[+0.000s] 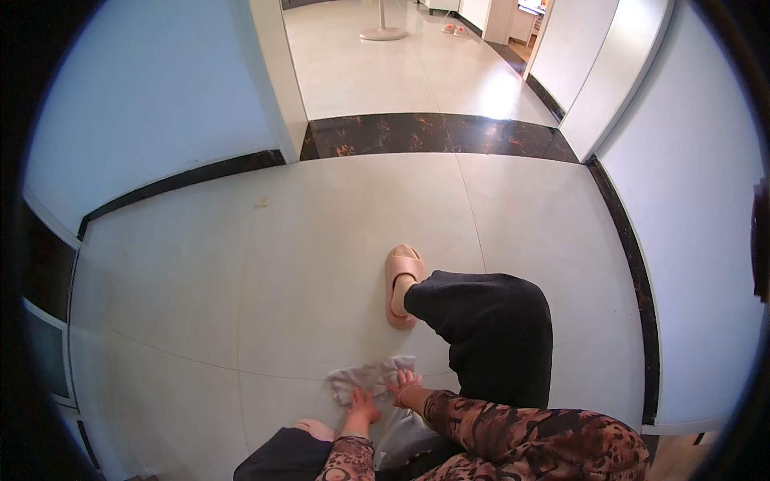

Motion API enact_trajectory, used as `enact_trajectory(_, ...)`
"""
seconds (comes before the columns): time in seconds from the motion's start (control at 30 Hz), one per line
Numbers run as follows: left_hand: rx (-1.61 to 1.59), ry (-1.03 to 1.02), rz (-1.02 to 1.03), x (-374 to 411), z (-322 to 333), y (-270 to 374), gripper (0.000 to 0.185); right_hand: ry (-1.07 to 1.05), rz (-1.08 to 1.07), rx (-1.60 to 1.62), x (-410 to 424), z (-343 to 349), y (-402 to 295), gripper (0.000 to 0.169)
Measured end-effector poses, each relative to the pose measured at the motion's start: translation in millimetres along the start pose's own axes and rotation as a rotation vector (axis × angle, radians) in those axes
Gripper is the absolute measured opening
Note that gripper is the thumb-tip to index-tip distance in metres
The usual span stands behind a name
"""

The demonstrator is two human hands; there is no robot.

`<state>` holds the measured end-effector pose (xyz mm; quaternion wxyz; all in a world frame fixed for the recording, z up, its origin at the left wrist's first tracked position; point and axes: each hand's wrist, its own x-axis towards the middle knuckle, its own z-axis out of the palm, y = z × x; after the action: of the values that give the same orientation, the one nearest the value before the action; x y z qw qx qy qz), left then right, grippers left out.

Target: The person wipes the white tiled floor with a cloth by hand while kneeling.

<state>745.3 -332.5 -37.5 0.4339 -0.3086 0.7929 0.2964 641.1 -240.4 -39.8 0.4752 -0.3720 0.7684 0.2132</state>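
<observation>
A crumpled pale grey cloth [364, 379] lies on the light floor tiles [325, 252] just in front of me. My left hand [362, 406] holds its near edge, fingers pointing forward on the fabric. At the cloth's right end, my right hand [406, 388] bears down with its fingers slightly spread. A thin band circles the right wrist. Ahead of the cloth stands my foot in a pink slipper [405, 264]. My bent leg in black trousers [499, 330] rises to the right of both hands, and my other knee [316, 430] is low at the left.
A dark marble threshold strip [391, 135] crosses the doorway ahead. White walls with dark skirting [625, 264] flank the floor. Beyond are a round stand base [383, 33] and a pair of slippers [455, 30]. A small pale speck [260, 203] lies on the tiles.
</observation>
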Motion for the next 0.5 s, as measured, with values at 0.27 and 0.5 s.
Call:
enact_trajectory(0.27, 0.192, -0.062, -0.029, 91.8, 36.8, -75.8, 0.06, 0.107, -0.044, 0.093, 7.1, -8.3, -5.1, 0.055)
enact_trajectory(0.5, 0.008, 0.124, 0.032, 7.4, 7.3, -11.9, 0.061, 0.095, -0.055, -0.125, -19.4, -6.4, 19.3, 0.058)
